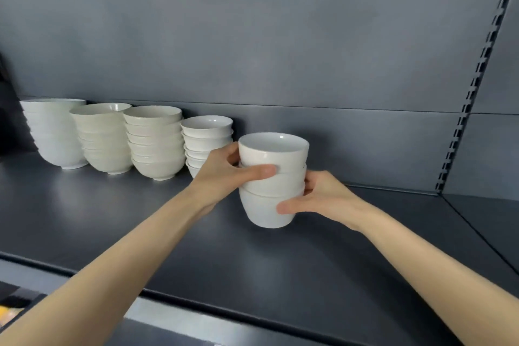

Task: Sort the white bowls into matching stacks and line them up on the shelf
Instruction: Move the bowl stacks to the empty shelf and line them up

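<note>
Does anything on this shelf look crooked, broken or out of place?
Nothing broken or spilled. Only the stack of bowls gripped by the left hand and right hand is forward of the row of four stacks, not yet lined up.

Your left hand and right hand are both bare and slim-fingered; the left thumbnail reads as short and rounded, though blur hides finer detail. Your left forearm, at near left, is bare along its whole visible length, from the wrist to the frame edge, smooth and slender, broadening toward the near end. Your right forearm, at near right, logs the same: bare from wrist to frame edge, smooth, broadening toward the near corner.
</note>
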Tool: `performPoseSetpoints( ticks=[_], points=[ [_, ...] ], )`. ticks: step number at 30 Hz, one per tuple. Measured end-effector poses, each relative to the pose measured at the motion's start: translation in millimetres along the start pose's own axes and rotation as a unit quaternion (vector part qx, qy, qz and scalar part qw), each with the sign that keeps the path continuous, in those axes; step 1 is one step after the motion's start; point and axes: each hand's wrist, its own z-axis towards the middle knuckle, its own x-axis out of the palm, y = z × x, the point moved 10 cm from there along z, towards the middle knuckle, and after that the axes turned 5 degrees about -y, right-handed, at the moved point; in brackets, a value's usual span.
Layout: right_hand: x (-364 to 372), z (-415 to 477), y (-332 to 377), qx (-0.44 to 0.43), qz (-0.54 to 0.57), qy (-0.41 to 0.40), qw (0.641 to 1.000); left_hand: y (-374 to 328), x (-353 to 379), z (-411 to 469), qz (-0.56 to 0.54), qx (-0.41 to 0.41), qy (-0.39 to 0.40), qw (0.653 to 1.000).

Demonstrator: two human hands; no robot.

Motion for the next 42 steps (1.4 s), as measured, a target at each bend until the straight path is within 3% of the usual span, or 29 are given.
performPoseSetpoints(
  ticks=[8,20,27,34,42],
  points=[
    [31,29,-16,0.054,0.015,-0.072,0.996,43,-25,43,-0.018,-0.005,0.092,0.996],
    [20,51,-31,0.083,0.004,-0.113,0.990,65,-14,76,-0.063,0.001,0.133,0.989],
    [17,59,-35,0.079,-0.007,-0.121,0.989,74,-21,80,-0.060,0.026,0.074,0.995],
    [6,54,-39,0.080,-0.015,-0.166,0.983,73,-39,78,0.030,0.042,-0.027,0.998],
    [-1,60,-45,0.062,-0.024,-0.221,0.973,93,-60,86,0.087,0.006,-0.101,0.991]
  ],
)
